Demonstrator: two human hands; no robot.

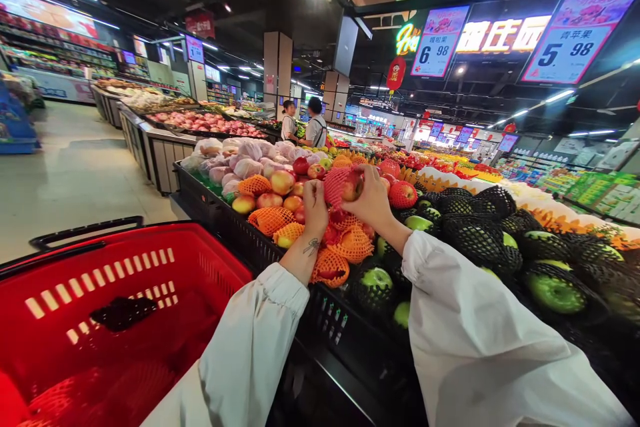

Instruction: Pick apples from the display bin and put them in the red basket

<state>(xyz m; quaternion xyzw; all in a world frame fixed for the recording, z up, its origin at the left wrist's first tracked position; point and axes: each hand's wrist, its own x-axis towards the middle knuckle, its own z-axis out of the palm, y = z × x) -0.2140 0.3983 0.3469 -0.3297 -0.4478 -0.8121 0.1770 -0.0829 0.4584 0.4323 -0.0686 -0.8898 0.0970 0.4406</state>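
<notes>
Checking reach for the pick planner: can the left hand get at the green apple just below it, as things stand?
Probably not yet. The left hand is busy, gripping the red net sleeve on the apple that the right hand holds. The green apple itself lies uncovered near that wrist.

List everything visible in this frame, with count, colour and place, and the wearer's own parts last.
apple in net sleeve: one, red apple in red foam net, held up over the fruit display by both hands
loose apples: many, red-yellow, some in orange nets, left part of the display
green apples: several, green in black nets, right part of the display
shopping basket: one, red with black handle, lower left
price signs: two, pink and white, hanging upper right
two people: light tops, beyond the display
left hand: white sleeve, gripping the net
right hand: white sleeve, holding the apple
</notes>
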